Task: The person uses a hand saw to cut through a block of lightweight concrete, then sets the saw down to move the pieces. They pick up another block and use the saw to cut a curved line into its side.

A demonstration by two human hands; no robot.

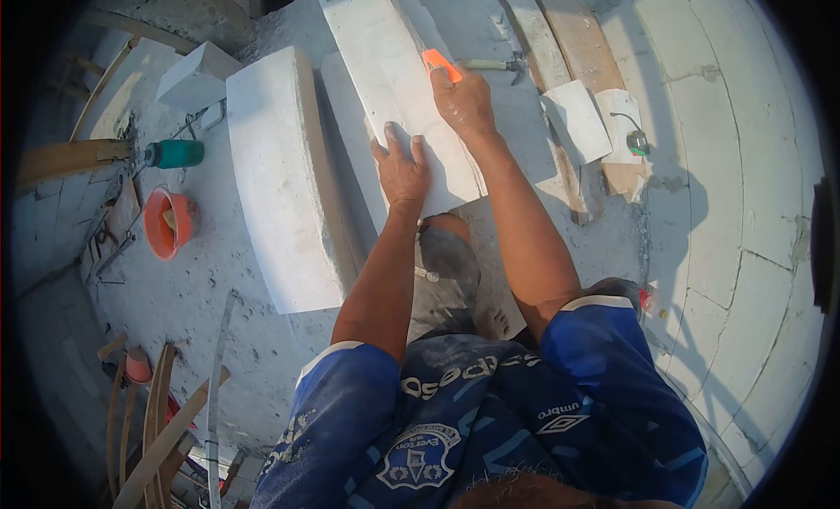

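My right hand (464, 104) is closed around an orange tool (442, 65) at the right edge of a long white block (385, 63). Lying on the same block's lower part is my left hand (403, 168), its fingers spread and nothing in its grasp. The block slants from the top centre down toward my knees. A hammer (490, 65) rests just right of the orange tool. The tool's working end is too small to make out.
Left of the block lies another large white block (280, 176). Farther left are a green bottle (175, 154) and an orange bucket (166, 224). Wooden boards (582, 45) and a white piece (577, 122) are at right. Wood strips (157, 421) stand at lower left.
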